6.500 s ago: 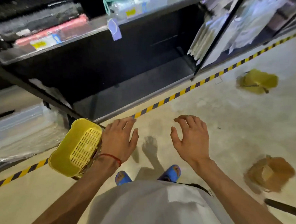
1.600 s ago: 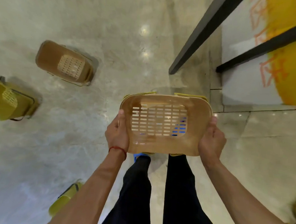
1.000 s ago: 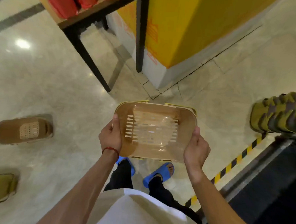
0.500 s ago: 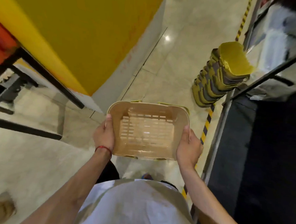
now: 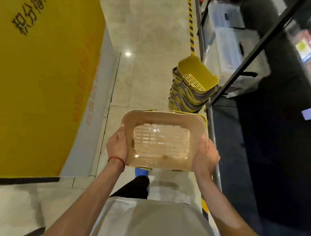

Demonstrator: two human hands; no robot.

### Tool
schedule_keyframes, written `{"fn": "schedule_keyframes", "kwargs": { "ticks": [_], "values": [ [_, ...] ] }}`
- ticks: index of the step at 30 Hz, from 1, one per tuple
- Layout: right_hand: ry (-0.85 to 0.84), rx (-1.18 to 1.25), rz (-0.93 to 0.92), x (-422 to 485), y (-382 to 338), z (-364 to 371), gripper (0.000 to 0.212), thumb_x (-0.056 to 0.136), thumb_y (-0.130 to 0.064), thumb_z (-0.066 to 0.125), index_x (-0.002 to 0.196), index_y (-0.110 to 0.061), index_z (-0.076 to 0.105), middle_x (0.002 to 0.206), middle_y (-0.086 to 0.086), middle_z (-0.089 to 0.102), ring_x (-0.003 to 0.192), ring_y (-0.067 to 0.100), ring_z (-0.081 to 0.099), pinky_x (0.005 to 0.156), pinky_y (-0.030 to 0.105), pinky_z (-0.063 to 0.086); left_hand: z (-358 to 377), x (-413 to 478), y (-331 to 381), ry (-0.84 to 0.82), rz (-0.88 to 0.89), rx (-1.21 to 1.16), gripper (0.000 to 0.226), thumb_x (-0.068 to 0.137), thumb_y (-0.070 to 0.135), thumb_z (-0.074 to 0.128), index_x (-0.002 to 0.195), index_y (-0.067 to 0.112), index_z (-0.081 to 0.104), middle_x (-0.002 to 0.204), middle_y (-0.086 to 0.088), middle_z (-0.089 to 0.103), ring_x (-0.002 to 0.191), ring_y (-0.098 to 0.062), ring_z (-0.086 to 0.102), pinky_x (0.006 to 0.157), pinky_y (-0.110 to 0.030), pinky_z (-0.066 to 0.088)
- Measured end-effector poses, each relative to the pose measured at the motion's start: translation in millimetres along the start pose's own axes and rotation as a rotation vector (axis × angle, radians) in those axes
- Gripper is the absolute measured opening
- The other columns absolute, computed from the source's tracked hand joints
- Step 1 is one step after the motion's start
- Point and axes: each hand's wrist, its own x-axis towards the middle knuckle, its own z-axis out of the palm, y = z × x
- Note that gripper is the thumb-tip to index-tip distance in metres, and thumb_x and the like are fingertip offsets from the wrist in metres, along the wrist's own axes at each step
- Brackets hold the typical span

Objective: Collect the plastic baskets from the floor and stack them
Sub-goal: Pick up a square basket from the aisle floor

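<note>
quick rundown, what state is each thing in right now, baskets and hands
tan basket: held off the floor, open side up, empty
left hand: grips the tan basket's left rim
right hand: grips its right rim
yellow basket stack: nested, standing on the floor beside the shelf frame, top one empty

Tan basket (image 5: 161,143): one, just on near side of yellow basket stack (image 5: 190,90). Yellow basket stack: one; several nested layers, exact number unreadable. Hands: two, left hand (image 5: 117,146), right hand (image 5: 205,157). Blue slipper (image 5: 141,172): one visible. Striped floor tape (image 5: 190,24): one line, beyond stack.
</note>
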Motion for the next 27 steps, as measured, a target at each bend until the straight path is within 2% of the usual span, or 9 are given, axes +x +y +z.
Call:
{"fn": "schedule_keyframes", "kwargs": {
  "ticks": [2, 4, 6, 8, 13, 17, 20, 25, 27],
  "values": [
    [0.069, -0.002, 0.046, 23, -19, 16, 0.035, 0.104, -0.047, 0.042, 0.078, -0.031, 0.059, 0.085, -0.013, 0.059, 0.082, 0.008, 0.056, 0.068, 0.025, 0.040, 18, 31, 32, -0.048, 0.047, 0.044, 0.047, 0.095, 0.060, 0.044, 0.061, 0.035, 0.064, 0.067, 0.012, 0.061, 0.069, -0.014, 0.057, 0.063, -0.030, 0.042],
    [0.110, -0.044, 0.045, 47, -35, 28, 0.043, 0.105, -0.045, 0.039, 0.080, -0.016, 0.059, 0.086, -0.003, 0.059, 0.082, 0.018, 0.055, 0.069, 0.033, 0.040, 37, 58, 62, -0.085, 0.074, 0.085, 0.046, 0.096, 0.059, 0.043, 0.059, 0.040, 0.064, 0.067, 0.014, 0.060, 0.071, -0.009, 0.057, 0.065, -0.030, 0.042],
    [0.161, -0.064, 0.066, 69, -48, 41, 0.048, 0.106, -0.045, 0.036, 0.082, -0.009, 0.057, 0.090, 0.005, 0.059, 0.085, 0.023, 0.057, 0.071, 0.035, 0.044, 58, 86, 90, -0.121, 0.101, 0.119, 0.047, 0.097, 0.058, 0.042, 0.062, 0.032, 0.061, 0.069, 0.012, 0.060, 0.072, -0.012, 0.057, 0.067, -0.032, 0.042],
    [0.219, -0.044, 0.113, 91, -60, 52, 0.044, 0.106, -0.046, 0.037, 0.083, -0.013, 0.056, 0.103, 0.002, 0.060, 0.094, 0.021, 0.058, 0.082, 0.037, 0.048, 81, 111, 113, -0.154, 0.125, 0.157, 0.049, 0.098, 0.056, 0.043, 0.061, 0.026, 0.055, 0.068, 0.009, 0.058, 0.069, -0.015, 0.054, 0.063, -0.031, 0.039],
    [0.292, -0.048, 0.160, 160, -76, 69, 0.044, 0.107, -0.040, 0.039, 0.098, -0.007, 0.066, 0.120, 0.013, 0.060, 0.107, 0.029, 0.059, 0.094, 0.046, 0.049, 152, 159, 167, -0.248, 0.146, 0.188, 0.040, 0.097, 0.054, 0.048, 0.075, 0.027, 0.067, 0.080, 0.009, 0.067, 0.078, -0.016, 0.060, 0.072, -0.031, 0.046],
    [0.318, -0.017, 0.224, 231, -82, 83, 0.040, 0.104, -0.032, 0.046, 0.114, 0.001, 0.065, 0.130, 0.009, 0.054, 0.113, 0.028, 0.057, 0.102, 0.050, 0.047, 218, 195, 208, -0.274, 0.163, 0.208, 0.040, 0.097, 0.053, 0.049, 0.072, 0.027, 0.067, 0.077, 0.010, 0.066, 0.075, -0.013, 0.060, 0.064, -0.025, 0.043],
    [0.355, -0.008, 0.266, 280, -89, 90, 0.033, 0.104, -0.027, 0.048, 0.117, -0.002, 0.064, 0.132, 0.008, 0.051, 0.116, 0.026, 0.055, 0.099, 0.041, 0.046, 267, 219, 235, -0.304, 0.168, 0.246, 0.036, 0.096, 0.052, 0.052, 0.075, 0.028, 0.068, 0.081, 0.008, 0.069, 0.080, -0.016, 0.063, 0.070, -0.027, 0.049],
    [0.320, -0.013, 0.311, 347, -102, 96, 0.020, 0.102, -0.018, 0.051, 0.110, -0.002, 0.061, 0.130, 0.008, 0.049, 0.109, 0.021, 0.054, 0.078, 0.015, 0.039, 333, 253, 270, -0.362, 0.185, 0.301, 0.024, 0.096, 0.044, 0.055, 0.092, 0.027, 0.071, 0.094, 0.000, 0.073, 0.091, -0.023, 0.067, 0.090, -0.041, 0.055],
    [0.324, -0.046, 0.336, 367, -105, 100, 0.022, 0.102, -0.019, 0.052, 0.110, -0.001, 0.061, 0.131, 0.008, 0.050, 0.110, 0.022, 0.055, 0.079, 0.015, 0.042, 352, 264, 280, -0.377, 0.191, 0.343, 0.025, 0.096, 0.044, 0.055, 0.095, 0.026, 0.071, 0.095, -0.002, 0.072, 0.093, -0.025, 0.067, 0.090, -0.042, 0.055]
  ]
}}
